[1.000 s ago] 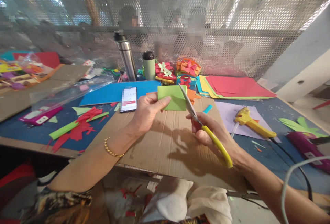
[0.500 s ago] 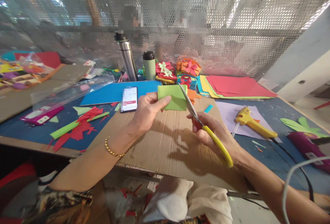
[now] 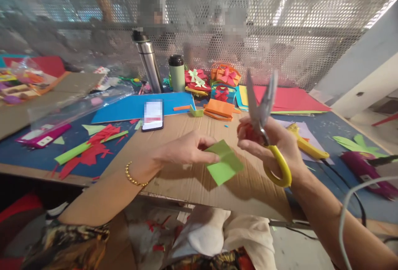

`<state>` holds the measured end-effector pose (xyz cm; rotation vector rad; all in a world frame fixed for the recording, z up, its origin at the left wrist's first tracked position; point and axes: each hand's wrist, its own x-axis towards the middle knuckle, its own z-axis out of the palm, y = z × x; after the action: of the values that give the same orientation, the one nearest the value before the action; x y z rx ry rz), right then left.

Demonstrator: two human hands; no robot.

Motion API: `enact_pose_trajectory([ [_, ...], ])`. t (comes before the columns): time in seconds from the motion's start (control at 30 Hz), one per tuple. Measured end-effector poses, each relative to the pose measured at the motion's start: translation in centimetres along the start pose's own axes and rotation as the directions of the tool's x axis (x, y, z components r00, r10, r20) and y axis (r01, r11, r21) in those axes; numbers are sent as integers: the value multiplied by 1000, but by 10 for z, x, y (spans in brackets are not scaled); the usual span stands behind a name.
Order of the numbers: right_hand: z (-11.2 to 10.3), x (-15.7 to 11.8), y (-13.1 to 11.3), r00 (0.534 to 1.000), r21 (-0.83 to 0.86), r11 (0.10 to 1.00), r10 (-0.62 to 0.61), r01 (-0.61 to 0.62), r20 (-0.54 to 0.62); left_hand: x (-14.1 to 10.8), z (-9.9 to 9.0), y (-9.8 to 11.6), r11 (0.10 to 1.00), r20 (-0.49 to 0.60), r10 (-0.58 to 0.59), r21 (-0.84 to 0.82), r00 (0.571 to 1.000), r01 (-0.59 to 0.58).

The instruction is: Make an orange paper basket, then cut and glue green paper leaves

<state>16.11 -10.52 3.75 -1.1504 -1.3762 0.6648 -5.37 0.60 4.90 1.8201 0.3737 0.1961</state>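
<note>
Between the thumb and fingers of my left hand (image 3: 189,150) is a creased piece of light green paper (image 3: 225,164), tilted above the cardboard sheet (image 3: 183,183). My right hand (image 3: 273,141) grips yellow-handled scissors (image 3: 278,166). Their blades point up and away from me, spread apart and a little blurred, clear of the paper. Past my hands, a folded orange paper piece (image 3: 219,109) lies at the cardboard's far end, with a small bent green strip (image 3: 196,111) beside it.
A phone (image 3: 152,114) rests left of centre. Red scraps (image 3: 96,150) lie farther left. To the right are a yellow glue gun (image 3: 311,148) with its cord and a purple tool (image 3: 368,174). Behind stand a steel flask (image 3: 149,63), a green cup (image 3: 176,75) and red paper sheets (image 3: 295,98).
The green paper has come down toward me and turned to a slant. The scissors have moved right, away from its edge, and their blades have spread. The orange piece is uncovered.
</note>
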Motion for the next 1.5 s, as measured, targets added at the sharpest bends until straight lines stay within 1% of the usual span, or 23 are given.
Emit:
enact_pose_trajectory([
  [0.03, 3, -1, 1, 999, 14, 1000, 0, -1, 51, -1, 1, 1, 1000, 26, -14, 25, 1000, 13],
  [0.1, 9, -3, 3, 991, 2, 1000, -2, 2, 136, -1, 1, 1, 996, 37, -17, 86, 999, 14],
  [0.17, 14, -5, 4, 985, -23, 1000, 12, -8, 175, -1, 0, 0, 991, 42, -8, 134, 999, 2],
  [0.2, 15, -6, 4, 984, -30, 999, 28, -23, 173, 0, -1, -1, 990, 31, 2, 139, 1000, -6],
  [0.27, 16, -6, 3, 992, -34, 998, 61, -58, 112, 2, 0, -3, 996, -36, 25, 90, 999, -22],
  [0.33, 16, -4, 0, 997, -51, 996, 78, -78, -4, 4, 3, -5, 999, -110, 29, -16, 994, -31],
  [0.4, 15, -1, -2, 990, -88, 993, 71, -82, -122, 8, 7, -9, 991, -144, 10, -127, 990, -28],
  [0.47, 15, 1, -3, 979, -116, 991, 39, -63, -198, 11, 13, -14, 977, -187, -15, -213, 982, -25],
  [0.53, 15, 1, -1, 972, -129, 991, 0, -31, -233, 15, 19, -19, 957, -255, -41, -289, 966, -36],
  [0.6, 16, 2, 0, 969, -140, 990, -14, -21, -248, 17, 23, -23, 937, -297, -59, -347, 953, -50],
  [0.67, 17, 1, 2, 966, -147, 988, -1, -39, -259, 18, 25, -24, 931, -295, -66, -361, 953, -47],
  [0.73, 17, 1, 3, 966, -140, 989, 15, -53, -260, 17, 25, -23, 939, -284, -65, -342, 957, -38],
  [0.87, 15, 3, 5, 974, -68, 997, 29, -45, -224, 13, 18, -18, 955, -282, -49, -294, 958, -37],
  [0.93, 12, 3, 4, 979, -51, 997, 51, -62, -199, 12, 11, -16, 957, -327, -23, -282, 945, -75],
  [1.0, 9, 2, 2, 981, -75, 994, 66, -81, -182, 12, 1, -14, 952, -417, 8, -276, 909, -135],
  [1.1, 4, 0, -2, 991, -136, 987, 67, -83, -120, 12, -12, -11, 928, -547, 49, -285, 836, -241],
  [1.17, 2, -1, -4, 996, -166, 983, 73, -80, -48, 12, -17, -9, 909, -599, 64, -295, 798, -294],
  [1.27, 0, -3, -8, 993, -223, 970, 108, -94, 50, 11, -17, -7, 898, -644, 74, -288, 761, -331],
  [1.37, -1, -5, -10, 982, -261, 961, 132, -93, 138, 10, -14, -4, 895, -657, 87, -278, 749, -348],
  [1.5, 0, -8, -7, 965, -246, 966, 133, -75, 227, 8, -12, -3, 894, -659, 84, -282, 748, -349],
])
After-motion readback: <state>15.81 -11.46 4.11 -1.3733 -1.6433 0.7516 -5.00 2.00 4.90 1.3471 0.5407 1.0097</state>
